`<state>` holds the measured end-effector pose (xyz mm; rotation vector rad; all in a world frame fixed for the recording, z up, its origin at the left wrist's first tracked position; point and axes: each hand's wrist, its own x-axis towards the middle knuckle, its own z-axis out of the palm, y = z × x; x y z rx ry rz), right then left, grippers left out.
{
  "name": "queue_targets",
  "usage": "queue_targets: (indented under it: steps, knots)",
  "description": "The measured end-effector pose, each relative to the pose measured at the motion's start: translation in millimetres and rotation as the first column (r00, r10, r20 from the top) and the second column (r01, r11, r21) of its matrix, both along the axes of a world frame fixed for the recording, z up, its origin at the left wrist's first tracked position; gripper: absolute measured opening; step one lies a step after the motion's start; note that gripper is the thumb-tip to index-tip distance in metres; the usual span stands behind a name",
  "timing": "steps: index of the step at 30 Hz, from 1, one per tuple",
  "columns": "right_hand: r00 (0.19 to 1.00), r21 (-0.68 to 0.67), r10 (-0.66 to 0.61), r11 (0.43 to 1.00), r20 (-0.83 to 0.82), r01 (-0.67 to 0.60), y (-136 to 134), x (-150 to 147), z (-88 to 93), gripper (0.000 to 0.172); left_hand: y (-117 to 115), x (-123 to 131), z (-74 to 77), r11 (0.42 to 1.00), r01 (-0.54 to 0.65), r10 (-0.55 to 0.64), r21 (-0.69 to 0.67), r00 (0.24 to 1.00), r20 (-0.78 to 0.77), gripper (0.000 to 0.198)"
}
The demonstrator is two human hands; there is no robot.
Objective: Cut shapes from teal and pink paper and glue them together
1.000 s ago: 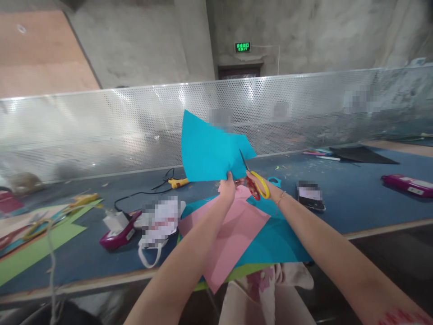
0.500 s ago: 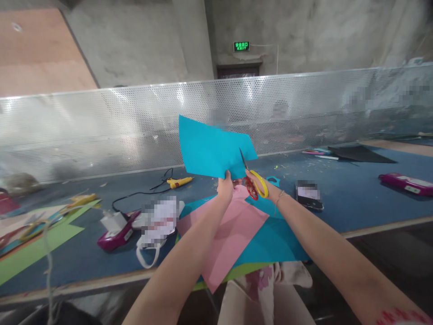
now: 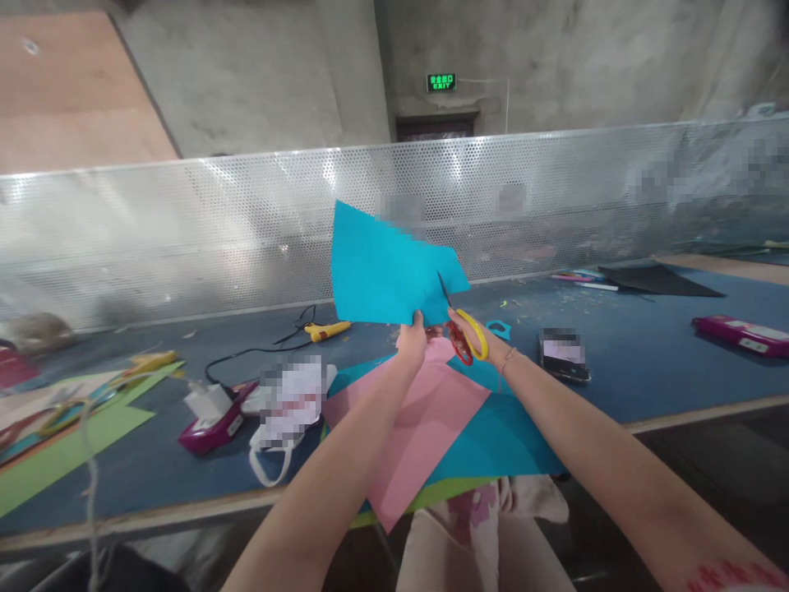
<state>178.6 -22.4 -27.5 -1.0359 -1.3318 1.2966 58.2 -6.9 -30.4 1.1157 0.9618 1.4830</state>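
A bright blue sheet of paper [image 3: 382, 271] is held up in front of me, its lower edge pinched by my left hand [image 3: 412, 339] with the thumb on the near face. My right hand [image 3: 490, 344] grips scissors [image 3: 472, 335] with one yellow and one red handle loop. A dark scissor blade lies across the near face of the blue sheet, close to its right side; the other blade is hidden. Below my hands, a pink sheet [image 3: 425, 411] lies over a larger blue sheet [image 3: 499, 440], with a green edge showing underneath.
Left on the table are a yellow glue gun [image 3: 326, 330], a purple power strip [image 3: 209, 432] with a white plug, and green paper [image 3: 67, 456]. A phone [image 3: 564, 358] and another purple strip [image 3: 743, 335] sit to the right. A perforated metal screen [image 3: 259, 238] stands behind.
The blue sheet has bent and tilted slightly, its upper left corner moving up and right. Both hands stay almost in place, and the scissors have hardly moved.
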Motion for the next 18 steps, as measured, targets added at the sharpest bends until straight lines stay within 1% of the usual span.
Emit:
queue_targets:
  steps: [3, 7, 10, 14, 18]
  knots:
    - [0.999, 0.029, -0.034, 0.999, 0.035, 0.033, 1.2, -0.9, -2.8, 0.040, -0.2, 0.2, 0.8, 1.000, 0.002, -0.002, -0.008, 1.000, 0.026, 0.029]
    - [0.995, 0.074, -0.074, 0.995, 0.070, 0.068, -0.1, -1.6, -5.2, 0.044, -1.5, 0.9, 1.2, 1.000, 0.003, -0.003, -0.004, 0.999, 0.039, 0.032]
    - [0.992, 0.115, -0.078, 0.991, 0.102, 0.066, -1.5, -2.0, -7.0, 0.050, -1.4, 1.6, 0.3, 1.000, 0.008, -0.008, 0.003, 0.999, 0.045, 0.034]
    - [0.983, 0.138, -0.100, 0.987, 0.151, 0.079, -1.2, -3.2, -9.8, 0.060, -1.6, 2.5, -0.7, 0.999, 0.031, -0.030, -0.010, 0.998, 0.047, 0.032]
    - [0.972, 0.238, -0.164, 0.964, 0.167, 0.122, -0.3, -4.2, -11.8, 0.063, -2.8, 3.8, -1.2, 0.998, 0.061, -0.062, 0.008, 0.997, 0.051, 0.030]
